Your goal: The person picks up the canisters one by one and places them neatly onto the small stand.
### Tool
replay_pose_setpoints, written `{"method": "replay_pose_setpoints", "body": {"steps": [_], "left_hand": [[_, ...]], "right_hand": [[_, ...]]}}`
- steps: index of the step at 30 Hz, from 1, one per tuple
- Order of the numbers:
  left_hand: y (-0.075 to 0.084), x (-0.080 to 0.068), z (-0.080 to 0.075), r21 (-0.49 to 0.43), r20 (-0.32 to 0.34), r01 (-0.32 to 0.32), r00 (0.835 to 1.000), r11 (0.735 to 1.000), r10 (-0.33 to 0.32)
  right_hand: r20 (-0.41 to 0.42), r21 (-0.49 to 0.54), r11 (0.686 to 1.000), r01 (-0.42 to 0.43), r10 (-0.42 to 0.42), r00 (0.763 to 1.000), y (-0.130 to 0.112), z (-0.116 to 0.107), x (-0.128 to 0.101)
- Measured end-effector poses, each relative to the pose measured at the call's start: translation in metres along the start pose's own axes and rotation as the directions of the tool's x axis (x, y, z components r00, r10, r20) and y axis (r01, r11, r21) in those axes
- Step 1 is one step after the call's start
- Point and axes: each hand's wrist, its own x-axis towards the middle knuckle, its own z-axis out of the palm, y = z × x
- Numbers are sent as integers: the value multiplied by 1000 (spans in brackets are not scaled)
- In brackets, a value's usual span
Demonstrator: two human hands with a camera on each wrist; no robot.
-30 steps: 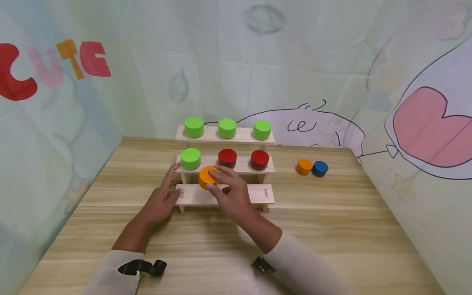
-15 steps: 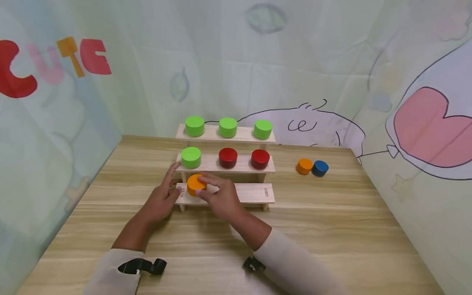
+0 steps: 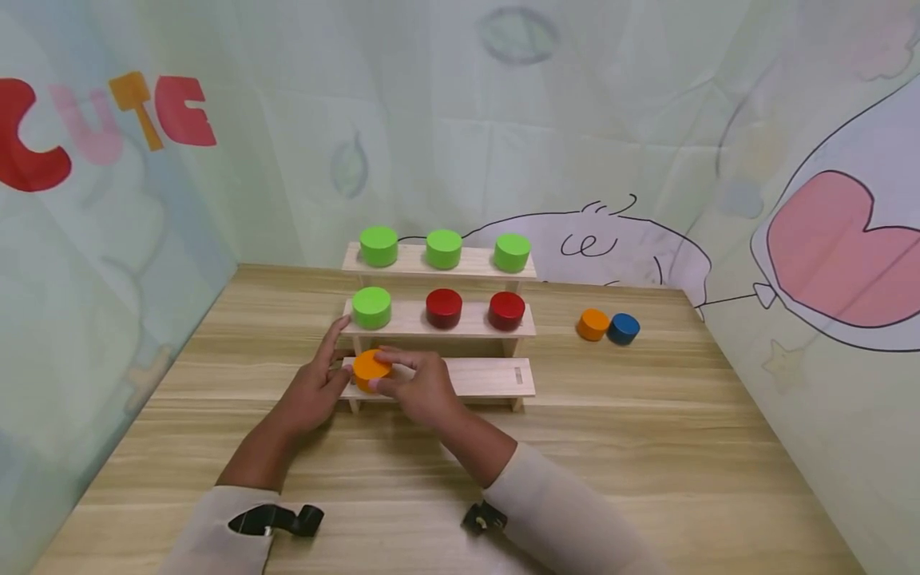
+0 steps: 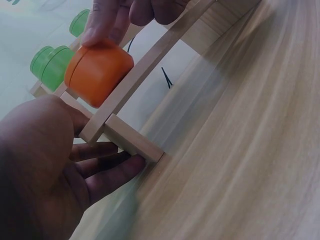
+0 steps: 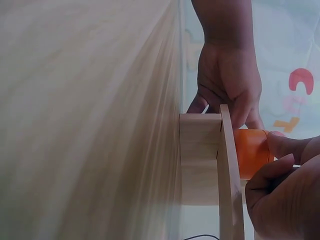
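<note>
The surface (image 3: 647,447) looks like pale wood laminate, smooth, with a streaked grain and a faint sheen. The stepped shelf (image 3: 489,377) is bare, unpainted light wood, matt, with sawn-looking square edges. The orange cylinder (image 3: 370,369) under the right hand (image 3: 420,391) seems painted wood, smooth with a soft satin gloss; the green cylinders (image 3: 443,248), red cylinders (image 3: 443,307) and blue cylinder (image 3: 623,328) share that finish. The printed backdrop (image 3: 575,120) looks like thin creased cloth or plastic sheet, matt. Both sleeves (image 3: 568,519) are soft cream knit cloth.

Right hand (image 3: 420,387) grips orange cylinder (image 3: 370,367) on lowest shelf (image 3: 489,377); left hand (image 3: 312,391) steadies shelf.
</note>
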Motion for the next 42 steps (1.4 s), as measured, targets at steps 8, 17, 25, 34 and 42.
{"method": "replay_pose_setpoints", "body": {"steps": [8,17,25,34,42], "left_hand": [[0,0,0,1,0,-2,1000,1000,2],[-2,-1,1,-1,-8,-19,1000,1000,19],[-1,0,0,12,-12,-2,1000,1000,2],[0,1,2,10,-13,4,1000,1000,-4],[0,1,0,13,-12,8,1000,1000,-8]], "right_hand": [[-6,-18,1000,3,-3,1000,-3,1,-1],[4,-22,999,28,-28,1000,-2,-4,-4],[-41,-46,999,16,-18,999,-7,-20,-11],[-24,-128,991,29,-32,999,-21,-54,-30],[-37,-160,986,45,-52,998,-42,-84,-42]]}}
